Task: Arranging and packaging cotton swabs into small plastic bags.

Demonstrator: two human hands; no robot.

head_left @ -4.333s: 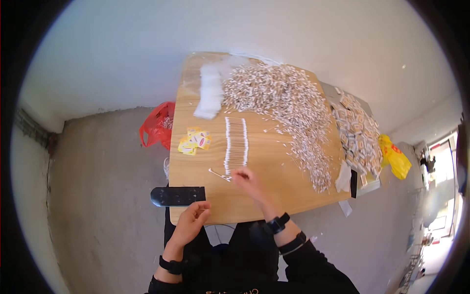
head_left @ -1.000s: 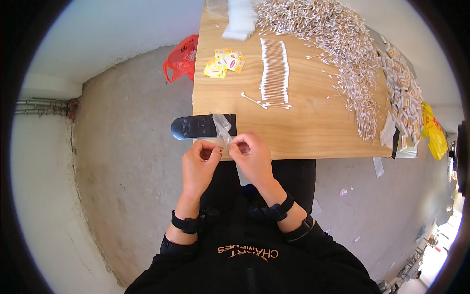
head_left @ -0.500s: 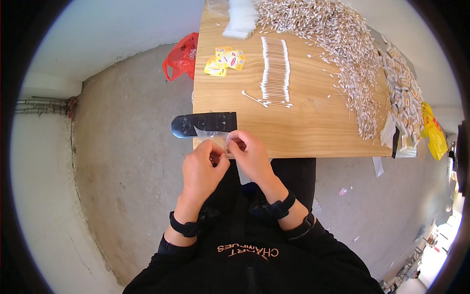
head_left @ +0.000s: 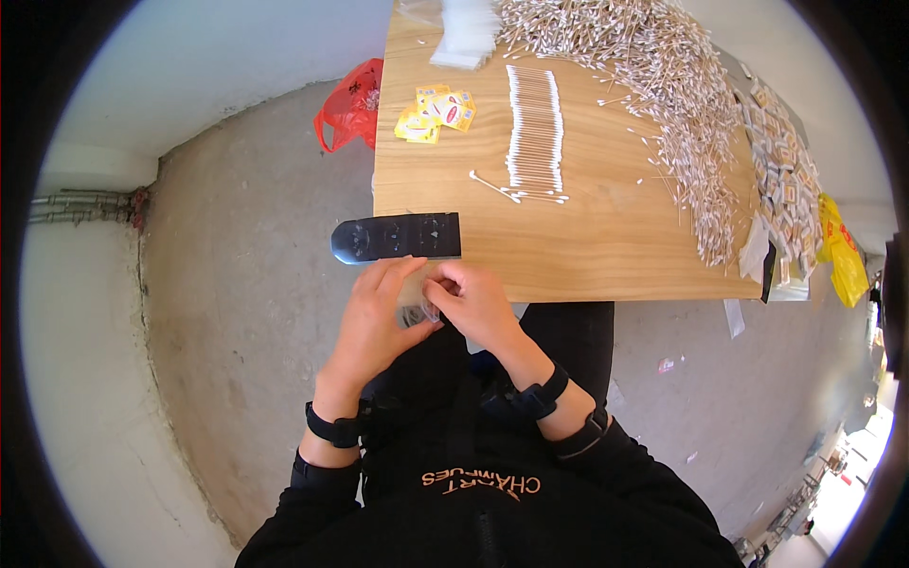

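This looks like a small, plain workroom where little things get packed. The floor (head_left: 256,284) is bare and grey, with a rough, cracked edge, and the wall (head_left: 237,57) is plain. Old pipes (head_left: 85,205) stick out near the corner. A big heap of cotton swabs (head_left: 691,104) covers part of the wooden bench (head_left: 615,237), far more than a home would need. There is also a neat row of swabs (head_left: 536,128), a stack of clear bags (head_left: 466,33), yellow cards (head_left: 436,114) and a pile of small packs (head_left: 784,156).
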